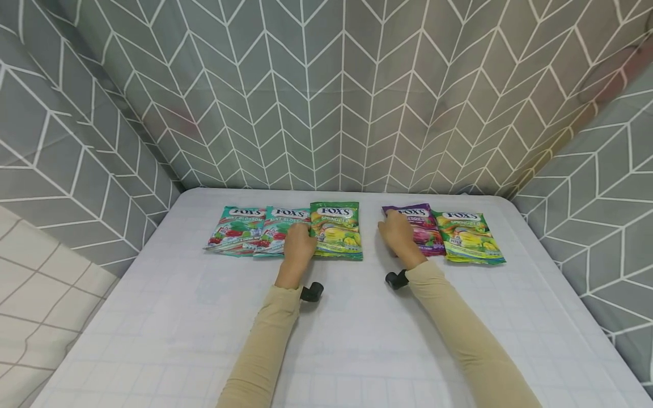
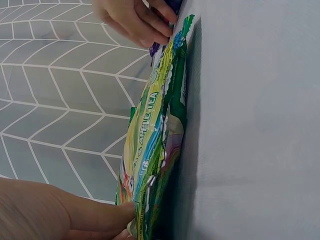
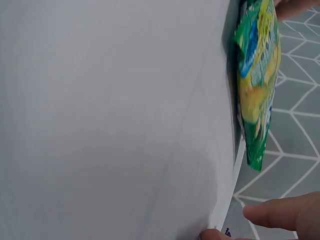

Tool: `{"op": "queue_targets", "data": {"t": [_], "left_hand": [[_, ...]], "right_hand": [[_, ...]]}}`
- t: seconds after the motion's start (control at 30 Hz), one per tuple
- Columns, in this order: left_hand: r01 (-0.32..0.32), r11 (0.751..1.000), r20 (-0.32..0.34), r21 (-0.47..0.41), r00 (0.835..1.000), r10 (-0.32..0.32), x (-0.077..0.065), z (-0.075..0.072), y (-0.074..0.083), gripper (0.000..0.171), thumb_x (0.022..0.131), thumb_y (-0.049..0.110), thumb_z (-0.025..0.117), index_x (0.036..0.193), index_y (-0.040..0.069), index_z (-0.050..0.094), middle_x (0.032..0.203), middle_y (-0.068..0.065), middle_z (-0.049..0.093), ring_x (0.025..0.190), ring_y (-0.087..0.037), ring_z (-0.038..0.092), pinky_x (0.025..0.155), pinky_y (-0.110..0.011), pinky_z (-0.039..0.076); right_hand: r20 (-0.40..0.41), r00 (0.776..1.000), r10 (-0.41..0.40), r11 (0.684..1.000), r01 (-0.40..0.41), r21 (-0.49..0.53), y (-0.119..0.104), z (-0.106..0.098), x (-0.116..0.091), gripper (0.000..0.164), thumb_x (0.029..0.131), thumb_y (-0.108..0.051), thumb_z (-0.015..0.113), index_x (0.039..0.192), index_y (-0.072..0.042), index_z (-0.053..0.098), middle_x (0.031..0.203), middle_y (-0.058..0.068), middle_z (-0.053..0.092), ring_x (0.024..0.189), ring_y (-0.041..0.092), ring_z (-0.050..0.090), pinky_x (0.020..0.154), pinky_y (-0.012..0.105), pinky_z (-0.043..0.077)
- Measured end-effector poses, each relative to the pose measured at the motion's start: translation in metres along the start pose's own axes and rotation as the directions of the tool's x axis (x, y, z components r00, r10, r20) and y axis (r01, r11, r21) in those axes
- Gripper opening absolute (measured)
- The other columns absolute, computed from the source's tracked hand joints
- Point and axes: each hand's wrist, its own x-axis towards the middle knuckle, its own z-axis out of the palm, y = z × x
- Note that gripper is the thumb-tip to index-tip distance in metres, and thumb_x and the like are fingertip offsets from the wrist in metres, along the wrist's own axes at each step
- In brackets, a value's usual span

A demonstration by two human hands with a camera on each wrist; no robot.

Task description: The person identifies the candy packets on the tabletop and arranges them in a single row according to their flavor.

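My left hand [image 1: 300, 245] pinches the left edge of a green and yellow Fox's Spring Tea candy packet [image 1: 338, 232]. In the left wrist view, thumb and fingertips meet on that edge, and the packet [image 2: 150, 140] stands slightly off the white surface. Just left of the hand, a teal Mint Blossom packet [image 1: 275, 232] lies partly covered by it. My right hand [image 1: 398, 233] is at the left edge of a purple berries packet [image 1: 425, 226]. Its thumb [image 3: 280, 212] and a finger stand apart in the right wrist view, with a sliver of purple showing between them.
Another teal Mint Blossom packet [image 1: 234, 229] lies at the far left of the row, overlapped by its neighbour. A second yellow-green packet [image 1: 469, 238] lies right of the purple one. All are near the back of the white table [image 1: 357, 340], before a patterned grey curtain [image 1: 326, 102].
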Motion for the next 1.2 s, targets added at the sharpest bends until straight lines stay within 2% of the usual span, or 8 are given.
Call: {"op": "queue_targets", "data": {"t": [0.27, 0.47, 0.63, 0.7, 0.77, 0.87, 0.97, 1.2], "left_hand": [[-0.009, 1.0, 0.006, 0.004, 1.0, 0.009, -0.002, 0.002, 0.002, 0.013, 0.084, -0.004, 0.063, 0.094, -0.009, 0.07, 0.094, -0.019, 0.064, 0.079, -0.025, 0.055, 0.068, -0.039, 0.049], [-0.02, 0.999, 0.004, 0.043, 1.0, 0.019, -0.002, 0.002, 0.009, 0.019, 0.09, 0.006, 0.065, 0.098, -0.011, 0.069, 0.112, -0.026, 0.061, 0.103, -0.035, 0.058, 0.079, -0.045, 0.051], [-0.111, 0.993, -0.062, -0.03, 0.992, 0.109, -0.004, 0.006, 0.028, 0.029, 0.091, 0.006, 0.063, 0.113, -0.012, 0.064, 0.122, -0.031, 0.054, 0.111, -0.042, 0.053, 0.078, -0.05, 0.051], [-0.141, 0.986, -0.044, -0.086, 0.989, 0.138, -0.005, 0.011, 0.04, 0.036, 0.091, 0.006, 0.062, 0.123, -0.011, 0.059, 0.119, -0.029, 0.056, 0.102, -0.04, 0.057, 0.074, -0.049, 0.052], [-0.173, 0.977, 0.002, -0.123, 0.985, 0.175, -0.005, 0.019, 0.054, 0.035, 0.092, 0.007, 0.062, 0.122, -0.01, 0.06, 0.116, -0.027, 0.059, 0.096, -0.035, 0.059, 0.07, -0.045, 0.053], [-0.211, 0.965, 0.077, -0.156, 0.971, 0.225, -0.006, 0.034, 0.076, 0.031, 0.094, 0.008, 0.06, 0.119, -0.009, 0.062, 0.103, -0.021, 0.065, 0.083, -0.028, 0.061, 0.064, -0.037, 0.052], [-0.254, 0.954, 0.133, -0.162, 0.952, 0.276, -0.01, 0.051, 0.099, 0.026, 0.094, 0.008, 0.059, 0.115, -0.006, 0.065, 0.095, -0.016, 0.068, 0.081, -0.024, 0.063, 0.065, -0.032, 0.051], [-0.343, 0.923, 0.253, -0.177, 0.89, 0.379, -0.021, 0.094, 0.145, 0.02, 0.094, 0.009, 0.058, 0.107, -0.001, 0.07, 0.09, -0.009, 0.069, 0.068, -0.014, 0.059, 0.06, -0.021, 0.047]], "right_hand": [[0.01, 1.0, 0.023, 1.0, -0.023, 0.017, 0.019, -0.011, -0.001, 0.045, 0.093, -0.014, 0.056, 0.129, 0.012, 0.053, 0.124, 0.031, 0.056, 0.115, 0.045, 0.053, 0.091, 0.056, 0.044], [0.016, 1.0, 0.015, 1.0, -0.015, 0.019, 0.026, -0.016, -0.003, 0.047, 0.093, -0.013, 0.056, 0.132, 0.013, 0.05, 0.126, 0.032, 0.054, 0.116, 0.045, 0.052, 0.095, 0.055, 0.042], [-0.021, 0.999, -0.026, 0.995, 0.028, 0.094, 0.028, -0.019, -0.008, 0.044, 0.092, -0.01, 0.054, 0.131, 0.011, 0.052, 0.098, 0.026, 0.065, 0.083, 0.035, 0.058, 0.077, 0.046, 0.048], [-0.051, 0.998, -0.043, 0.988, 0.05, 0.143, 0.03, -0.022, -0.011, 0.042, 0.092, -0.009, 0.054, 0.13, 0.01, 0.053, 0.092, 0.022, 0.065, 0.075, 0.029, 0.056, 0.071, 0.041, 0.047], [-0.09, 0.994, -0.061, 0.979, 0.077, 0.186, 0.035, -0.027, -0.014, 0.04, 0.092, -0.007, 0.053, 0.127, 0.011, 0.054, 0.094, 0.023, 0.066, 0.072, 0.028, 0.058, 0.067, 0.039, 0.048], [-0.149, 0.986, -0.081, 0.974, 0.11, 0.2, 0.043, -0.036, -0.019, 0.037, 0.092, -0.005, 0.054, 0.125, 0.012, 0.056, 0.096, 0.023, 0.068, 0.071, 0.026, 0.061, 0.063, 0.036, 0.049], [-0.181, 0.98, -0.08, 0.971, 0.117, 0.209, 0.053, -0.047, -0.025, 0.036, 0.093, -0.004, 0.053, 0.125, 0.012, 0.056, 0.095, 0.024, 0.068, 0.066, 0.029, 0.061, 0.059, 0.036, 0.048], [-0.216, 0.976, -0.002, 0.975, 0.05, 0.216, 0.084, -0.07, -0.038, 0.037, 0.096, -0.009, 0.052, 0.127, 0.012, 0.054, 0.108, 0.03, 0.064, 0.09, 0.039, 0.065, 0.074, 0.048, 0.053]]}}
